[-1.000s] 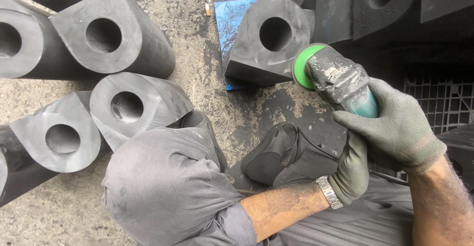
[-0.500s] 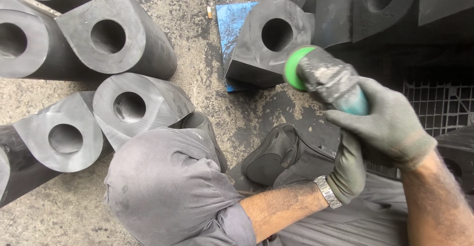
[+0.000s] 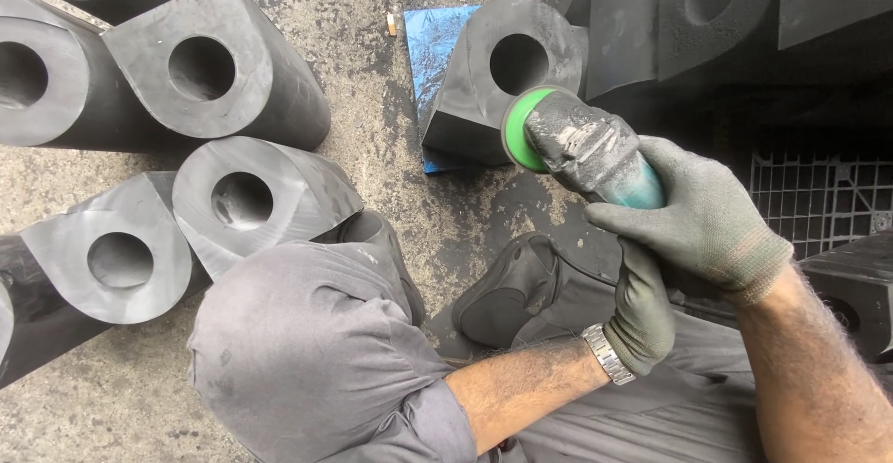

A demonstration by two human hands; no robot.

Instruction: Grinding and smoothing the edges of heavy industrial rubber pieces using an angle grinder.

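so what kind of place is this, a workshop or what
Probably an industrial yard or workshop floor: heavy black D-shaped blocks with round bores lie on rough concrete ground, and both gloved hands hold a dusty power grinder.

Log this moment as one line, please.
right hand: grips grinder | left hand: supports it from below | green disc: against black block | blue sheet: under block

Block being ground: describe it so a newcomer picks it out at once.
Start at the blue sheet lying on the gritty concrete floor near the top centre. The black rubber block with a round hole stands on that sheet. Unlike the similar blocks to the left, it has the green disc of the grinder at its face, held by both gloved hands, right hand above left hand.
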